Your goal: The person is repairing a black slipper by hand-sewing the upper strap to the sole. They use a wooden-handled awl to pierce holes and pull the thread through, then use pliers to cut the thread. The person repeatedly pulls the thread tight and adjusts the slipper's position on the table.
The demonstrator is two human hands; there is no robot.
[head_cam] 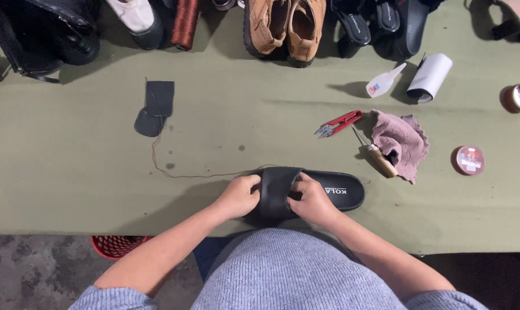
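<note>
Seen from above: black slide sandal [328, 189] lying on olive-green bench [70, 166], near the front edge. Left hand [240, 196] and right hand [312, 201] each closed in a grip on opposite sides of the sandal's wide strap [277, 192]. Thin thread [174, 169] trailing left toward dark patch [155, 106]. Just right: red snips [339, 123], wooden-handled awl [380, 159], pink cloth [400, 143].

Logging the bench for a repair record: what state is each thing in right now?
Black slide sandal: flat, strap gripped by both hands.
Left hand: on strap.
Right hand: on strap.
Red snips: lying unheld.
Pink cloth: crumpled.
Glue bottle: on its side.
Thread: slack.
</note>
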